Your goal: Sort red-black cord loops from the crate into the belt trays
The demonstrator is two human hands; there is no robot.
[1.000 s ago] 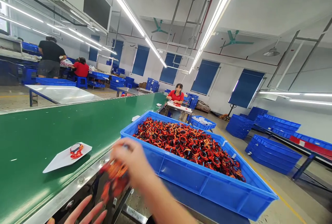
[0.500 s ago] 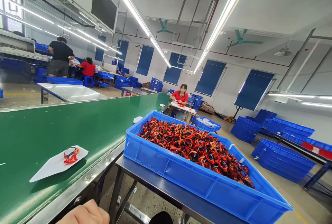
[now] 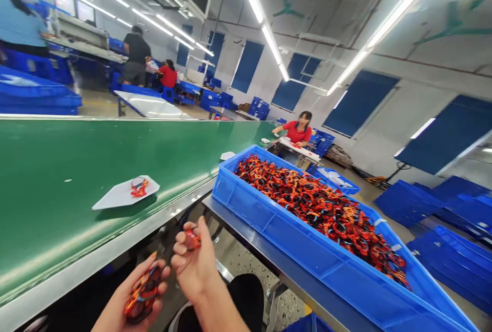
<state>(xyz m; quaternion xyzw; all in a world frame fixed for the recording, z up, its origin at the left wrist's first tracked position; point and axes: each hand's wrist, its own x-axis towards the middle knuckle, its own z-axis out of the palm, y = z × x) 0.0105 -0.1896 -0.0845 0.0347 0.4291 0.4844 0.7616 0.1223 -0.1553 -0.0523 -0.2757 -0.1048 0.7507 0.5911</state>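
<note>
The left grip (image 3: pixel 122 293) curls round a bundle of red-and-black bands (image 3: pixel 143 296) against its palm; the right grip (image 3: pixel 196 268) narrows on a red piece (image 3: pixel 192 240). From the right, a blue bin (image 3: pixel 265 219) lies toward three o'clock, a white tray (image 3: pixel 115 196) at ten.

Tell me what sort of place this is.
Most likely a factory workshop: a green conveyor belt bearing white trays, a blue crate heaped with red-and-black pieces, and a person in red at a table beside the belt.
</note>
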